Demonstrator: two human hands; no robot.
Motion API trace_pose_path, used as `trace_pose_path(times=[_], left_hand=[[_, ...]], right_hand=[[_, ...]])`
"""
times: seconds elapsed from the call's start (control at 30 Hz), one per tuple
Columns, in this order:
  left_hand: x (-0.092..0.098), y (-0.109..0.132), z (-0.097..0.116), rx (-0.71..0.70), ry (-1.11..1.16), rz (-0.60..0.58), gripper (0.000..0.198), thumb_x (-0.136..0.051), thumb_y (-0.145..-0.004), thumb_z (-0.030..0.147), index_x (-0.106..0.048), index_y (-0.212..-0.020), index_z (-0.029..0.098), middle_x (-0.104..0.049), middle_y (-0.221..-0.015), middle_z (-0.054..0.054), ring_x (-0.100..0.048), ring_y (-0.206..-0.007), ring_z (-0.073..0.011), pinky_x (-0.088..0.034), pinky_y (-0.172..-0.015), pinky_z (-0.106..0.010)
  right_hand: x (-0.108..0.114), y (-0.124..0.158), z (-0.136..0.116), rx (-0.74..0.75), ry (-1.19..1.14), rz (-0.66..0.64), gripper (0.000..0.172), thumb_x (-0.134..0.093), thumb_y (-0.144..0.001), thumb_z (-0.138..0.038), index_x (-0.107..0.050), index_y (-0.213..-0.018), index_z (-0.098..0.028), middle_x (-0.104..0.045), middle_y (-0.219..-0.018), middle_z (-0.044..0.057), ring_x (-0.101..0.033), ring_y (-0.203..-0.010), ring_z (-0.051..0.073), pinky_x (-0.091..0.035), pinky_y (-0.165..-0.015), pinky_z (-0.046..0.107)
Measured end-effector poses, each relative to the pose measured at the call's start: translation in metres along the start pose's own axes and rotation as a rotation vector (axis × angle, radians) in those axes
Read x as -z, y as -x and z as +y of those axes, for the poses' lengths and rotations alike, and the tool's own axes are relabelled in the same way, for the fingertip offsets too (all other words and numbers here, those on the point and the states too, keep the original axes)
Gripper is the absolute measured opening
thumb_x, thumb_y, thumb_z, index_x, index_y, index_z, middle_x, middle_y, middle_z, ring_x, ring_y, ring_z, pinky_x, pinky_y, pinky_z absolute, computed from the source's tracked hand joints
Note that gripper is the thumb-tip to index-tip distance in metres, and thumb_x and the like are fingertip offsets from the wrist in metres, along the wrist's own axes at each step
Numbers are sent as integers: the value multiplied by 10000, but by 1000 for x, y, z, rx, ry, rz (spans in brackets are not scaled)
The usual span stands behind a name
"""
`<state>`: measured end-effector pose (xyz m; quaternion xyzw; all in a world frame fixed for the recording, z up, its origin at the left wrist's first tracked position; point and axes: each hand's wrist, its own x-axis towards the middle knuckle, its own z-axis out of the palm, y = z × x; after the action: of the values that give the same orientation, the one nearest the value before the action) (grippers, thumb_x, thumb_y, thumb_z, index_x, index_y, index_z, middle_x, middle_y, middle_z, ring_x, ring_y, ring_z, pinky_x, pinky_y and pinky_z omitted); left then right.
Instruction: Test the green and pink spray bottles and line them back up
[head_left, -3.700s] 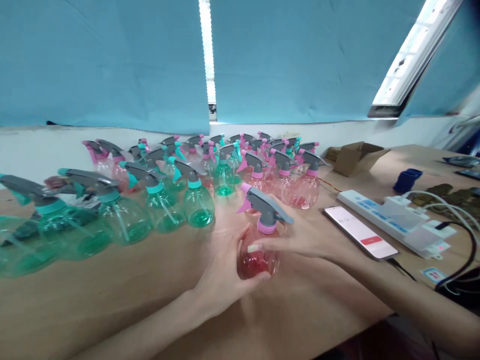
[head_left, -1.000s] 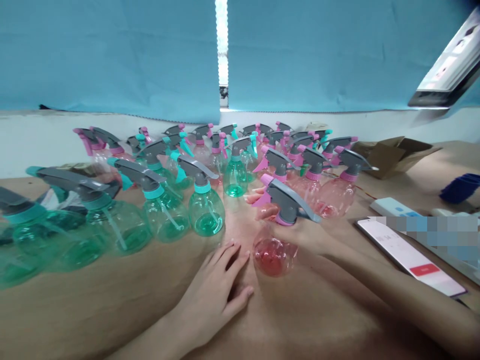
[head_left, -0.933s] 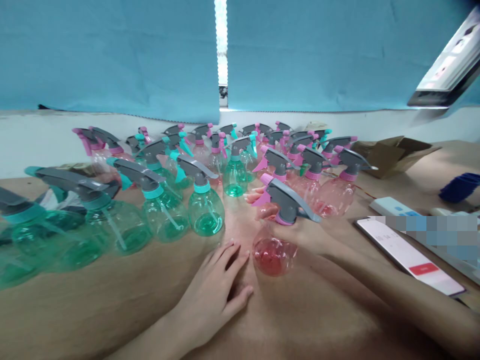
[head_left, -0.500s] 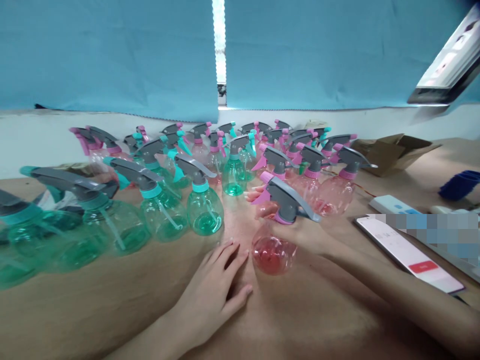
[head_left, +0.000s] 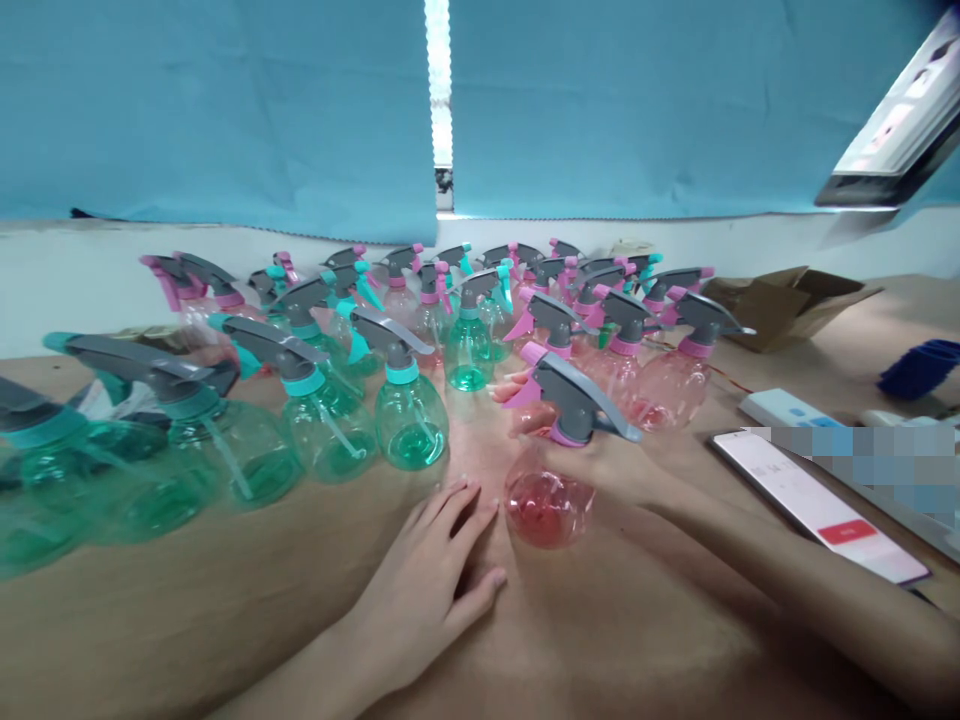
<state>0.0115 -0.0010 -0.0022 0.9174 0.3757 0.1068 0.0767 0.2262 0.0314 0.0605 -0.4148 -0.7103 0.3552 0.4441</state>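
Observation:
My right hand [head_left: 600, 465] is wrapped round the neck of a pink spray bottle [head_left: 546, 505] with a grey trigger head [head_left: 574, 400] and pink collar. The bottle stands upright on the brown table [head_left: 187, 610], just in front of the rows of other bottles. My left hand [head_left: 439, 580] lies flat on the table to the left of the bottle, fingers spread and pointing at it, holding nothing. Its fingertips are a small gap away from the bottle's base.
Several green spray bottles [head_left: 411, 425] fill the left and several pink ones [head_left: 675, 385] stand behind. A phone [head_left: 817, 505] lies at the right beside a white power strip [head_left: 780, 408]. A cardboard box [head_left: 780, 300] and a blue object [head_left: 921, 368] sit farther right.
3.7 s ago both hands held the pink bottle; since then the left hand let go and lies flat on the table. Over the last second nothing has visibly moved.

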Motion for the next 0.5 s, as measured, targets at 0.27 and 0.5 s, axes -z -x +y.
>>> trace_pose_path(times=[0.27, 0.5], left_hand=[[-1, 2, 0, -8, 8, 17, 488, -521, -899, 367, -454, -1332, 150, -406, -1413, -133, -334, -1306, -315, -335, -1031, -492], [1, 1, 1, -11, -10, -4, 484, -497, -911, 378, -449, -1334, 150, -404, -1414, -138, -328, -1308, -311, -338, -1023, -504]], right_hand=[[2, 0, 1, 37, 167, 41, 77, -514, -727, -223, -452, -771, -241, -527, -705, -18, -520, -644, 144, -496, -615, 312], [3, -2, -5, 13, 173, 23, 88, -498, -683, -202, -514, -757, -248, -608, -789, 0, -573, -684, 165, -519, -641, 330]])
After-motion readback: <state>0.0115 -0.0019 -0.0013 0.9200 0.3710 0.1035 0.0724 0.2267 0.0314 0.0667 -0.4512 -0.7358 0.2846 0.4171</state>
